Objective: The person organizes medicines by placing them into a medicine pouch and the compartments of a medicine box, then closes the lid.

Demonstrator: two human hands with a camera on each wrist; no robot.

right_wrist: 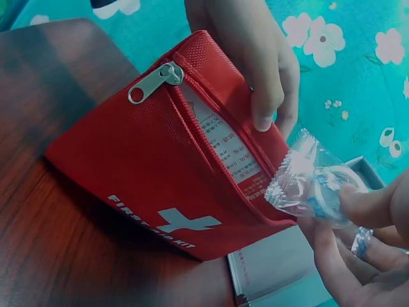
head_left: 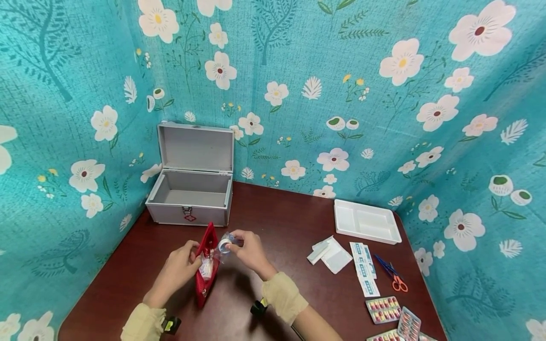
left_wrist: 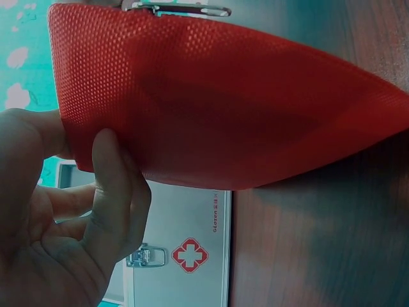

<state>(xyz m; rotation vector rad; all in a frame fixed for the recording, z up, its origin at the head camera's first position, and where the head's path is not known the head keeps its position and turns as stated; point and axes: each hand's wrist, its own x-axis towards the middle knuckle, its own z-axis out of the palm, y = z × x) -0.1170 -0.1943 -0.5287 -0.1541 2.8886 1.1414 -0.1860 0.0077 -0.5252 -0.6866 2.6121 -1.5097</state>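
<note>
A red first aid kit pouch [head_left: 201, 288] stands on the table with its zip open. My left hand [head_left: 178, 266] grips its rim, thumb on one face; the left wrist view shows the fingers on the pouch fabric [left_wrist: 211, 109]. Inside the mouth, printed white packaging [right_wrist: 223, 144] shows in the right wrist view. Between thumb and fingers, my right hand [head_left: 252, 253] pinches a ring-shaped white roll [head_left: 224, 245] in a clear crinkled wrapper [right_wrist: 294, 173], right at the pouch opening. What lies deeper in the pouch is hidden.
Behind the pouch stands a silver case [head_left: 170, 215], lid raised. Rightward lie white packets [head_left: 337, 258], printed strips [head_left: 363, 267], orange-handled scissors [head_left: 398, 283] with a blue tool [head_left: 384, 264], and capsule blister packs [head_left: 384, 310]. A white divided tray [head_left: 377, 222] sits at the back right.
</note>
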